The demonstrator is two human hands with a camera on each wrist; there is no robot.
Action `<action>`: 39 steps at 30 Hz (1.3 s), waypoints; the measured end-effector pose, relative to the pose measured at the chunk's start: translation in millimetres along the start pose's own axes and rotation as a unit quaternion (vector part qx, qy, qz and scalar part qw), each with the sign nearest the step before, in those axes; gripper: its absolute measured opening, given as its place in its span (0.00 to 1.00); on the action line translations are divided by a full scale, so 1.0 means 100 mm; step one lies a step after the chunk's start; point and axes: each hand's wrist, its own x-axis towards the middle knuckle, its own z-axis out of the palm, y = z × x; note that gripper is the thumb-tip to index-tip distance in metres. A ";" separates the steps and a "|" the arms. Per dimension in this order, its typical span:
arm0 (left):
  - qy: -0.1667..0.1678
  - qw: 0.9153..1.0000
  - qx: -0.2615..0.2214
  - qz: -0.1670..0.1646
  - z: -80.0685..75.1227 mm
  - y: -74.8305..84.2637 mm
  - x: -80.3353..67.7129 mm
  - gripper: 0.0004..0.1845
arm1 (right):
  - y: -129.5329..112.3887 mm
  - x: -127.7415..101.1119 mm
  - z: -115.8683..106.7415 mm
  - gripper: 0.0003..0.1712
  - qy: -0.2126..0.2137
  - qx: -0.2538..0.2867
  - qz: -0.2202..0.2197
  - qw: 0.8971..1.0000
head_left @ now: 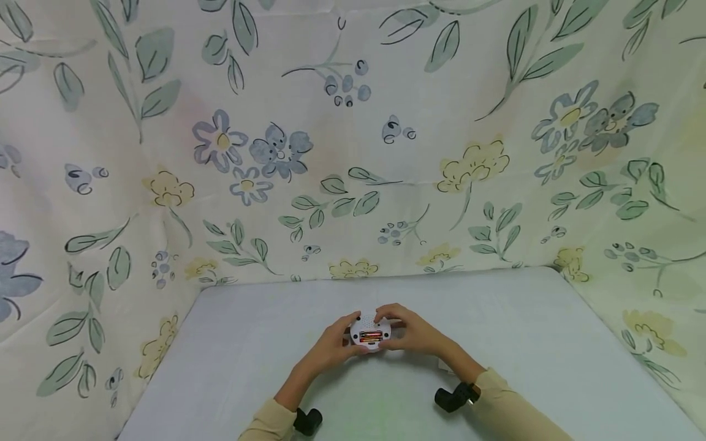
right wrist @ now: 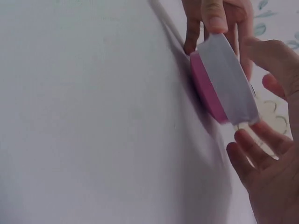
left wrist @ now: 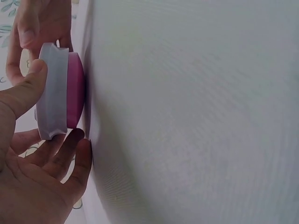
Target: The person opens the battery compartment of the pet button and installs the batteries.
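on the grey table (head_left: pixel 248 367) — both hands, left hand (head_left: pixel 331 346) and right hand (head_left: pixel 413 334), grip a — seemingly battery-powered — round device (head_left: pixel 370 332).

The gadget (head_left: pixel 370 331) looks like smooth matt plastic, white on its body and pink (left wrist: pixel 74 88) on the underside. The table (head_left: pixel 529 349) carries a pale matt cover with a fine weave. The backdrop (head_left: pixel 353 153) is soft printed floral cloth.

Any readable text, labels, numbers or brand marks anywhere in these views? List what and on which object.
None can be read.
The round white device held by the left hand and right hand: its open battery bay shows red and gold batteries, any print too small to read.
Its white and pink side: no marking.
Floral cloth: pattern only.
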 end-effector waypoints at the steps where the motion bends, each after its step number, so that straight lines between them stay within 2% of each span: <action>1: 0.000 1.000 -0.001 -0.003 0.00 0.00 0.00 0.42 | 0.01 -0.02 -0.02 0.26 0.006 0.010 0.006 1.000; 9: 0.001 0.999 0.003 -0.040 0.02 0.03 0.01 0.44 | 0.10 -0.22 -0.27 0.28 0.032 0.046 0.040 0.998; 15: 0.002 0.999 0.008 -0.031 0.02 0.03 0.00 0.43 | 0.14 -0.38 -0.45 0.26 0.045 0.060 0.025 0.997; 28: 0.003 0.999 0.006 -0.040 0.02 0.02 0.02 0.44 | 0.20 -0.74 -0.62 0.25 0.074 0.033 0.025 0.996; 39: 0.005 0.999 0.004 -0.040 0.02 0.03 0.00 0.44 | 0.14 -1.04 -0.67 0.24 0.108 0.004 0.062 0.992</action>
